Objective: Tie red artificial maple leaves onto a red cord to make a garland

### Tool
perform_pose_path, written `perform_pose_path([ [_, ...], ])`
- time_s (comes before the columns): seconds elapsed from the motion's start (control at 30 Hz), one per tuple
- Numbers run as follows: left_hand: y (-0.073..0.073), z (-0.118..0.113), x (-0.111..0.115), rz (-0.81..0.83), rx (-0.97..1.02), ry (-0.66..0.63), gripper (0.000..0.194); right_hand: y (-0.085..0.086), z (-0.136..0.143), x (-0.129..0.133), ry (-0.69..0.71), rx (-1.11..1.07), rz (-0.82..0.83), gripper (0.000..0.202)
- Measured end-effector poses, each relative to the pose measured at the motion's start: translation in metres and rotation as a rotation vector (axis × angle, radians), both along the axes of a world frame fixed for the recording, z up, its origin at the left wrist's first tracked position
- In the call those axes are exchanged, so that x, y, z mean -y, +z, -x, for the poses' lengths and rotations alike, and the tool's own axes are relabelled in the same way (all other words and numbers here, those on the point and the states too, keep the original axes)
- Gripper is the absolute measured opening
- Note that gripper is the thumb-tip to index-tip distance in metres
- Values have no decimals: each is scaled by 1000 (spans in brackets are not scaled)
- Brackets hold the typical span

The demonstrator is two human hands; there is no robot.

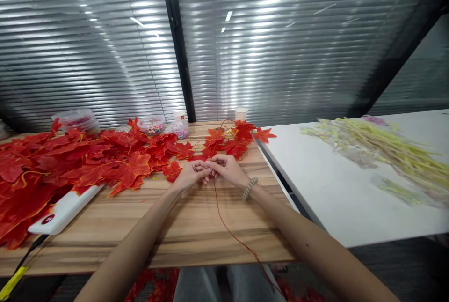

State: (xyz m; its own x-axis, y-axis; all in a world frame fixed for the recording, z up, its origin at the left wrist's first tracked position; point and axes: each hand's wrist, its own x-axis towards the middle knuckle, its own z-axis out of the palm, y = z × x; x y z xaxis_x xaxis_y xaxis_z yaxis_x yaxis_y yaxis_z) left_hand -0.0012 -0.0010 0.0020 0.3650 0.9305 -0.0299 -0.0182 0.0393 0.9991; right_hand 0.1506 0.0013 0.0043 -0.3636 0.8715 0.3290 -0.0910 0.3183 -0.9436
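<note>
My left hand (192,173) and my right hand (226,169) meet over the wooden table, fingertips pinched together around a thin red cord (221,217). From the fingers the cord runs down across the wood and over the front edge. Just beyond my hands lies a small bunch of red maple leaves (239,145), with loops of cord among them. What exactly sits between the fingertips is too small to make out beyond the cord. A beaded bracelet (249,188) circles my right wrist.
A large heap of red artificial leaves (129,164) covers the left side, partly over a white power strip (70,208). Behind stand tubs of beads (152,125) and paper cups (241,114). Yellow-green stems (393,145) lie on the white table (336,199) to the right.
</note>
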Motion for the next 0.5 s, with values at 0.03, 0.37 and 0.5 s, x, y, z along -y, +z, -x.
perform_pose_path([
  [0.03, 0, 0, 0, 0, -5, -1, 32, 0, 0, 0, -7, 11, -8, 29],
  [0.37, 3, -1, 2, -3, -36, 13, 31, 3, -3, 1, -33, 76, -45, 27],
  [0.5, 4, -1, 4, -4, -38, 7, 31, 2, -3, 1, -41, 93, -52, 27],
])
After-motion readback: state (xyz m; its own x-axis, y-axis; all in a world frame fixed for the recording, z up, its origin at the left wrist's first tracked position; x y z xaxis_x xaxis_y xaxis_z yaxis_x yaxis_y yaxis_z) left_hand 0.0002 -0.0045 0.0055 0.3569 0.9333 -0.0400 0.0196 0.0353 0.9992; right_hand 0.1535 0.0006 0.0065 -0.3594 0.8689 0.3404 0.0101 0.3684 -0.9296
